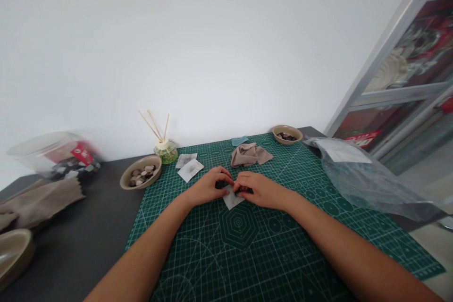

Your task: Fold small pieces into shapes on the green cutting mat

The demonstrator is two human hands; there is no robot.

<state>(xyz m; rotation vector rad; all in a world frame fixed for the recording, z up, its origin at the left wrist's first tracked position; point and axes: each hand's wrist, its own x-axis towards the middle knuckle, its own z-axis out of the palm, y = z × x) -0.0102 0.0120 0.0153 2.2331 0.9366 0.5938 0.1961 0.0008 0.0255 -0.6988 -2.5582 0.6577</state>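
Both hands meet over a small white square sheet [232, 200] with grey smudges, lying on the green cutting mat [198, 255]. My left hand [208, 187] is at the sheet's left edge, thumb and fingers curled towards each other. From the right, my right hand [260, 189] closes in a pinch at the sheet's upper right. Something dark shows under the fingers, but whether it is a small object or shadow I cannot tell. Two more smudged white squares [190, 170] lie beyond my left hand. Behind my right hand sits a crumpled beige cloth [245, 155].
At left stand a bowl of dark and pale pieces [123, 179], a reed diffuser [166, 152], a clear tub [46, 151], a brown cloth [42, 203] and another bowl [16, 255]. A bowl [287, 128], blue scrap [239, 140] and plastic bag [357, 179] lie towards the back and right.
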